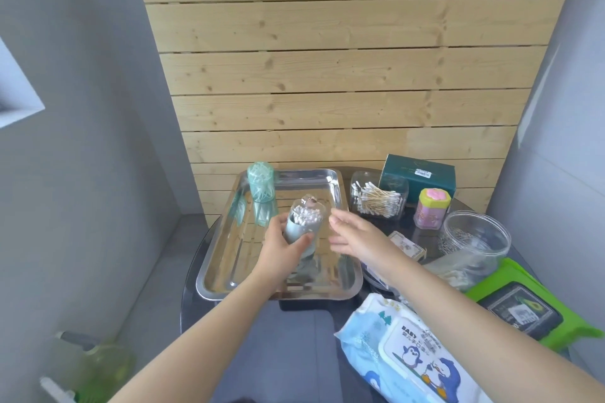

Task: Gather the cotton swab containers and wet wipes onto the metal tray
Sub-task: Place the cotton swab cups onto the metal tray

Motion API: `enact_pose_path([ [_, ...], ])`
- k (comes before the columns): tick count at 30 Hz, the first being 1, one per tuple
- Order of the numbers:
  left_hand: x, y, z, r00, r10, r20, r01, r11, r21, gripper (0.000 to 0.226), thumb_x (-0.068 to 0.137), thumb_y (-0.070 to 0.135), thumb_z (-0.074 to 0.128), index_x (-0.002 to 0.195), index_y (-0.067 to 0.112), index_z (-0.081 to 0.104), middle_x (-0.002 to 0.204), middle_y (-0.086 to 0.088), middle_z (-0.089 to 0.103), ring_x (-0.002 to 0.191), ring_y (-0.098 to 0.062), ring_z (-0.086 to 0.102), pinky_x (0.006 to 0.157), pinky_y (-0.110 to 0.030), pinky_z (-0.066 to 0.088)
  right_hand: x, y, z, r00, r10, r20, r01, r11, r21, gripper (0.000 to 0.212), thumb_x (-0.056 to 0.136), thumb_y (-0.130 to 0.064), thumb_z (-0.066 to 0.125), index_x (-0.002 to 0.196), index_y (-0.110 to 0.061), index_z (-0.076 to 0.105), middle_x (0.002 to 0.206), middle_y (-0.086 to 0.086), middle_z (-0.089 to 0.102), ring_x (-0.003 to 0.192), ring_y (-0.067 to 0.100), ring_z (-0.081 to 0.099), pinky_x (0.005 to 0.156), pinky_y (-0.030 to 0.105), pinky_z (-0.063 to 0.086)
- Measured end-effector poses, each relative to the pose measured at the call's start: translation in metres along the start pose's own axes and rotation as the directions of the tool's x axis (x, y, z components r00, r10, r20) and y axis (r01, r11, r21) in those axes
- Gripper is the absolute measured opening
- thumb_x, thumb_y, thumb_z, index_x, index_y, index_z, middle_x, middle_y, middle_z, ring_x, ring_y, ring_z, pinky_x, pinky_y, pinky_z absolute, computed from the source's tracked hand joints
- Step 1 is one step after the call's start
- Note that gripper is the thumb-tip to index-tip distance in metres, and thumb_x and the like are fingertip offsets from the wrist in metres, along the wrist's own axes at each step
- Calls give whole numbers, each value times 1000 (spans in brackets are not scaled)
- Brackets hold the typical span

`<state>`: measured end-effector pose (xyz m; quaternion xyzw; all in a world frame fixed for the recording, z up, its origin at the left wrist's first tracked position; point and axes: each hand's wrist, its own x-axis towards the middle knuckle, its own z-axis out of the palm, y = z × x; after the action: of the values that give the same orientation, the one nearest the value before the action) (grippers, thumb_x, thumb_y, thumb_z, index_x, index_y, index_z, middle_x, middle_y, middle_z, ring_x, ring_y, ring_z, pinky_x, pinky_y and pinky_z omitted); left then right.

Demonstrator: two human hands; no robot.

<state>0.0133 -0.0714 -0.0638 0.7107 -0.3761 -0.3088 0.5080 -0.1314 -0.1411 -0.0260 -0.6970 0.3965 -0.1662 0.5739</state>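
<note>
setting: a dark glossy table [229, 353] stands in front of a pale wood slat wall [327, 75], grey walls on both sides.
tray: the metal tray [216, 285] sits on the table's left part; a green lidded swab jar [261, 185] already stands in its far left corner.
left grip: our left hand [281, 249] is wrapped around a grey swab cup with a clear lid [302, 222], thumb on the near side, fingers behind; the cup tilts a little away from us over the tray's middle.
right grip: our right hand [355, 235] is released, fingers spread, just beside the cup on its right and not touching it.
step in hand: we judge we are setting this cup down on the tray.
how to do it well: we should bring the cup upright before the base meets the metal, lower it flat, then loosen the fingers outward so the lid is not nudged; keeping it apart from the green jar leaves room for the rest.
still off the tray: the square clear swab box [378, 195], the pink swab jar [432, 211], the blue baby wipes pack [409, 353] and the green wipes pack [523, 301] all lie to the right on the table.
cannot tell: whether the cup's base already touches the tray; the hand hides it.
</note>
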Motion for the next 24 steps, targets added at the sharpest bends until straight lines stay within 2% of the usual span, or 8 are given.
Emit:
enact_pose_path([
  [2, 7, -3, -5, 1000, -29, -10, 29, 999, -16, 46, 89, 27, 63, 125, 22, 36, 120, 1, 54, 102, -11, 58, 81, -18, 47, 11, -4, 9, 996, 68, 60, -73, 993, 94, 59, 97, -45, 37, 149, -21, 22, 150, 16, 36, 123, 29, 54, 104, 35, 44],
  [5, 23, -3, -14, 998, -62, -5, 62, 997, 37, 59, 90, 32, 60, 139, 13, 33, 129, -5, 55, 120, -24, 54, 101, -38, 45, 32, -14, 25, 981, 144, 126, -167, 967, 191, 65, 97, -48, 34, 151, -19, 13, 151, 25, 28, 126, 38, 49, 103, 39, 45],
  [8, 41, -5, -13, 994, -80, -72, 91, 983, 157, 62, 90, 33, 59, 136, 0, 34, 133, -25, 50, 125, -40, 47, 101, -47, 40, 54, -21, 38, 973, 178, 149, -215, 933, 289, 68, 96, -50, 32, 151, -19, 8, 154, 26, 21, 129, 40, 46, 106, 47, 41],
  [12, 69, -3, -12, 993, -82, -86, 105, 941, 322, 72, 92, 39, 54, 150, 16, 18, 143, -17, 36, 138, -33, 30, 108, -41, 32, 83, -31, 46, 974, 203, 103, -227, 885, 406, 68, 96, -53, 30, 150, -15, 15, 150, 21, 31, 125, 38, 50, 104, 46, 43],
  [15, 90, 0, -17, 998, -40, -40, 52, 931, 361, 69, 92, 33, 56, 149, 16, 21, 140, -14, 41, 128, -30, 43, 102, -39, 39, 105, -36, 43, 971, 232, 52, -232, 886, 401, 71, 92, -61, 31, 148, -18, 22, 143, 22, 41, 113, 37, 59, 98, 46, 49],
  [18, 104, -2, -27, 1000, 20, -4, -17, 922, 387, 50, 91, 29, 60, 135, 17, 39, 116, -5, 53, 103, -22, 54, 89, -34, 45, 122, -42, 40, 977, 204, -65, -185, 956, 228, 65, 91, -64, 27, 147, -33, 22, 152, 7, 32, 102, 32, 61, 85, 41, 56],
  [20, 108, -5, -34, 1000, 15, 2, -15, 934, 356, 53, 90, 26, 62, 137, 21, 39, 118, -5, 55, 103, -21, 55, 86, -32, 45, 129, -46, 40, 982, 164, -94, -144, 972, 184, 59, 92, -62, 27, 145, -36, 25, 154, 2, 27, 103, 32, 59, 83, 39, 56],
  [24, 110, -6, -49, 991, -106, 83, 101, 993, 57, 65, 81, 14, 56, 143, 15, 37, 106, 2, 57, 100, -24, 61, 95, -40, 50, 140, -47, 43, 979, 153, -133, -126, 973, 191, 48, 92, -53, 45, 131, -26, 41, 144, 4, 37, 99, 27, 56, 84, 44, 57],
])
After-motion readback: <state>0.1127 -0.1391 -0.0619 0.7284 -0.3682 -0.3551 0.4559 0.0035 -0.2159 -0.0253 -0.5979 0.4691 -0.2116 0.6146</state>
